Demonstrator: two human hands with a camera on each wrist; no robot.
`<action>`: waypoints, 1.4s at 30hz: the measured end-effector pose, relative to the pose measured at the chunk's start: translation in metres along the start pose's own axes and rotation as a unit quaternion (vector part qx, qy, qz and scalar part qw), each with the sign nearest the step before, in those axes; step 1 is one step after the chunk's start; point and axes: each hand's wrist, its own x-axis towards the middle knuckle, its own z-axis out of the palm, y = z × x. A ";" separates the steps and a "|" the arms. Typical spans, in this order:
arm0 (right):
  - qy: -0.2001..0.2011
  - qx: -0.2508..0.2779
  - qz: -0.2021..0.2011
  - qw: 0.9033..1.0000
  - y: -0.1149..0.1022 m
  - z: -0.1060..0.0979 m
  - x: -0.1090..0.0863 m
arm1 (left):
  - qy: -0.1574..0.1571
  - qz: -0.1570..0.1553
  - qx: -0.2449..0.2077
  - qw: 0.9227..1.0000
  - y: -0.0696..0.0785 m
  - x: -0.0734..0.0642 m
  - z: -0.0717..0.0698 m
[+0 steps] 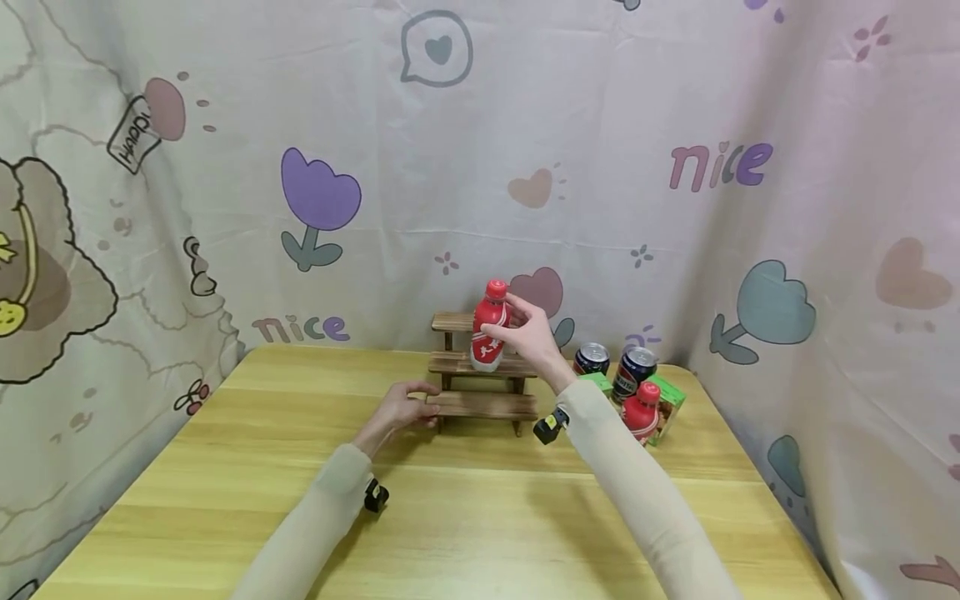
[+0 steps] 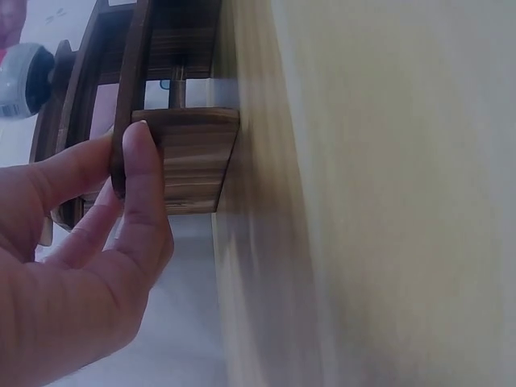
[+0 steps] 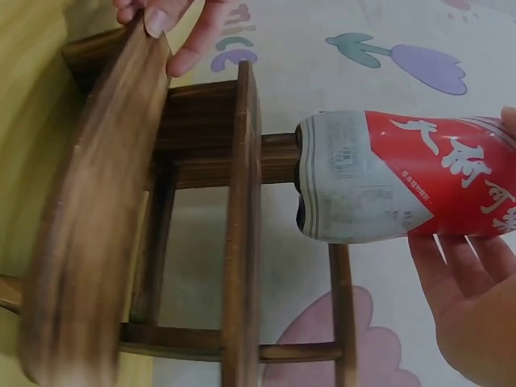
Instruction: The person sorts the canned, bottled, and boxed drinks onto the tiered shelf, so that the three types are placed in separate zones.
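Observation:
A three-step wooden stand (image 1: 483,406) stands at the back of the table. My left hand (image 1: 401,410) pinches the left end of its lowest step; thumb and fingers lie on either side of the board in the left wrist view. My right hand (image 1: 531,333) grips a red cola bottle (image 1: 491,329) upright by its side, over the middle step. In the right wrist view, a small gap shows between the bottle's pale base (image 3: 343,177) and the middle step (image 3: 242,234). The right hand's thumb is mostly out of that view.
Right of the stand are two dark cans (image 1: 636,371), a second red bottle (image 1: 642,414) and green boxes (image 1: 670,402), partly hidden by my right forearm. A patterned curtain (image 1: 450,167) hangs behind the wooden table (image 1: 480,533) and along its sides.

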 end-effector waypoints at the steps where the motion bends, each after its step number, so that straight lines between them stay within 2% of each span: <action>1: -0.003 -0.005 -0.005 1.000 -0.001 0.002 0.003 | 0.001 0.000 0.000 1.000 0.000 0.000 -0.001; 7: -0.002 -0.023 -0.041 0.999 -0.008 0.009 0.021 | 0.001 0.011 0.013 1.000 0.003 0.002 -0.002; 18: -0.022 -0.032 -0.053 0.998 -0.023 0.011 0.044 | 0.002 0.009 0.020 1.000 0.003 0.001 -0.001; 22: -0.027 -0.047 -0.047 0.997 -0.021 0.009 0.048 | 0.004 0.007 0.026 1.000 0.004 0.000 0.000; 30: -0.005 -0.038 -0.017 0.999 -0.019 0.005 0.055 | 0.002 0.006 0.029 1.000 0.003 0.000 0.001; 36: 0.007 -0.039 -0.013 0.999 -0.021 0.005 0.059 | 0.003 0.003 0.032 0.999 0.002 0.001 0.001; 42: 0.002 -0.044 -0.017 0.999 -0.019 0.007 0.061 | 0.002 0.011 0.035 0.999 -0.001 0.000 -0.001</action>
